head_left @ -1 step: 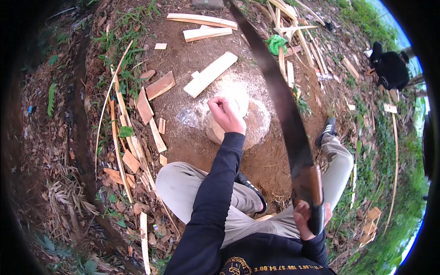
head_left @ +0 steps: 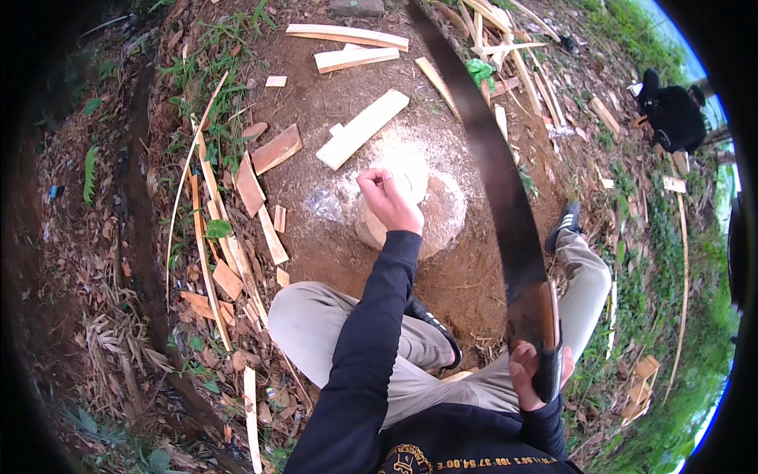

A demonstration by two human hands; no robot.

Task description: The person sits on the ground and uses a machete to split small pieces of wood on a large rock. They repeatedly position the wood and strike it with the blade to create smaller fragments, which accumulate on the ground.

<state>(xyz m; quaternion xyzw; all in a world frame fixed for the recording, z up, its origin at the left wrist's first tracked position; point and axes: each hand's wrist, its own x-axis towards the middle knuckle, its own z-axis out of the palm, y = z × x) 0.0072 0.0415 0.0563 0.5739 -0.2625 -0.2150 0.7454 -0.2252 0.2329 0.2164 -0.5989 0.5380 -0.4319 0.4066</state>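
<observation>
My left hand is closed, fingers curled in, above the pale round stump. Whether it pinches anything small I cannot make out. White sawdust, glaringly bright, lies on and around the stump's far side. In my right hand, near my lap, is the handle of a handsaw. The long dark blade of this handsaw rises toward the top of the picture, apart from the stump. Beyond my left hand a pale board lies on the soil, and a crumpled clear plastic piece rests left of the stump.
Long wood strips and offcuts litter the left side. More boards lie at the far edge, with a wood pile and a green plastic bag at far right. A black bag-like object sits right.
The saw blade has swung slightly to the right, uncovering more of a wood strip beyond the stump. My left hand stays nearly where it was, still closed.
</observation>
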